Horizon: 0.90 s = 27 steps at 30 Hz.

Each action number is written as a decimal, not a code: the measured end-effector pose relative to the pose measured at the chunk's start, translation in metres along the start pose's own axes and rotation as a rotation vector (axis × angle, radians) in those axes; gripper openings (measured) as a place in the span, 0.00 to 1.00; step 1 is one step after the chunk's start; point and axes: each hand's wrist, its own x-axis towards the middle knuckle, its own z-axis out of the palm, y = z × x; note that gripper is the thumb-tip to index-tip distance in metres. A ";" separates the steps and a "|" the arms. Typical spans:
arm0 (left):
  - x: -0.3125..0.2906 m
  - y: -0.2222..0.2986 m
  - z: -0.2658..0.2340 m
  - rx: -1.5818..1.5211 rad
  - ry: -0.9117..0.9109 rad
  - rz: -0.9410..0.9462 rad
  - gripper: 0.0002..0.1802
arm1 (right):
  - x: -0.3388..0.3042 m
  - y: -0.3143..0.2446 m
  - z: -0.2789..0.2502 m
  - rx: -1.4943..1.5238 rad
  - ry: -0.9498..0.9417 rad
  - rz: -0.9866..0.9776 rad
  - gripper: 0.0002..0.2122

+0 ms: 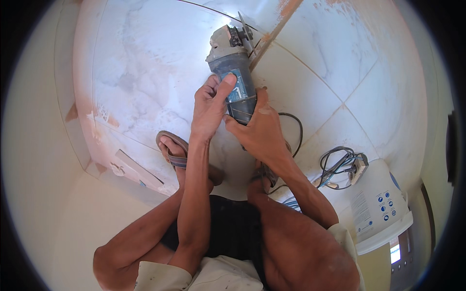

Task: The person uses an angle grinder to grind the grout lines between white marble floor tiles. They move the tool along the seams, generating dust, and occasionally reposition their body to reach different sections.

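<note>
Both of my hands are closed around a dark blue-and-grey angle grinder [239, 80] over the pale tiled floor. My left hand [209, 107] wraps the left side of its body, with the thumb lying on the label. My right hand [259, 127] grips the rear end from the right. At the far end is a dusty grey gear head, and the thin cutting disc [246, 33] stands edge-on at its right side. The disc lies close to a brownish strip [276, 38] between the tiles. A black cord [300, 131] curves out near my right hand.
To the right a coiled cable [335, 162] with a socket block [359, 168] lies by a white plastic bucket [381, 206]. My sandaled feet [174, 150] are close below the grinder. A long thin flat strip [139, 166] is at the left, near the tile edge.
</note>
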 end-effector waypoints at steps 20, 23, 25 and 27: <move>-0.002 0.010 0.010 -0.035 0.011 -0.019 0.19 | 0.007 0.009 0.001 0.016 0.005 -0.027 0.31; -0.001 0.008 0.008 -0.027 0.014 -0.017 0.20 | 0.007 0.010 0.000 0.011 0.011 -0.033 0.32; -0.002 0.008 0.009 -0.029 0.011 -0.021 0.21 | 0.007 0.010 0.000 0.005 0.013 -0.036 0.32; -0.003 0.009 0.011 -0.033 0.006 -0.028 0.21 | 0.007 0.012 -0.001 -0.011 0.012 -0.045 0.32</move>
